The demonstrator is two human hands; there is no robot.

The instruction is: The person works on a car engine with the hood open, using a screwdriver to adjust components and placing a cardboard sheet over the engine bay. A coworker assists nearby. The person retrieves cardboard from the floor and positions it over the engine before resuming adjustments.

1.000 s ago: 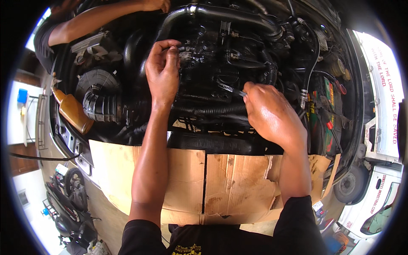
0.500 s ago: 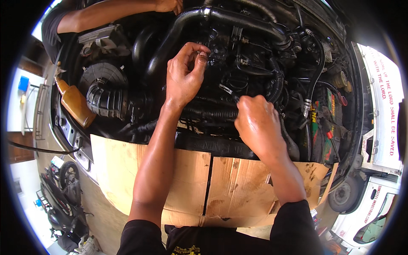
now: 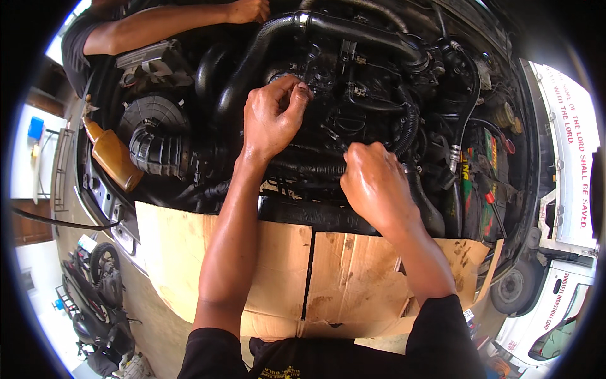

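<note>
My left hand [image 3: 274, 117] is over the middle of a dark, oily engine [image 3: 322, 69], thumb and fingers pinched together. What they hold, if anything, is hidden. Lower and to the right, my right hand [image 3: 375, 180] is closed in a fist around a slim dark hand tool [image 3: 333, 136]. Its narrow end points up and left toward the engine top, beside a round black cap [image 3: 350, 119]; the rest is covered by my fist. A ribbed black hose [image 3: 309, 168] runs between my two forearms.
Cardboard [image 3: 353, 271] covers the front edge below my forearms. A brown bottle [image 3: 113, 158] stands at the left beside a round air-filter housing [image 3: 153, 114]. A battery [image 3: 486, 183] sits at the right. Another person's arm [image 3: 170, 28] reaches in from the upper left.
My right hand has shifted slightly left with the tool, whose tip has also moved left. My left hand has lowered a little and drawn slightly left, still pinched.
</note>
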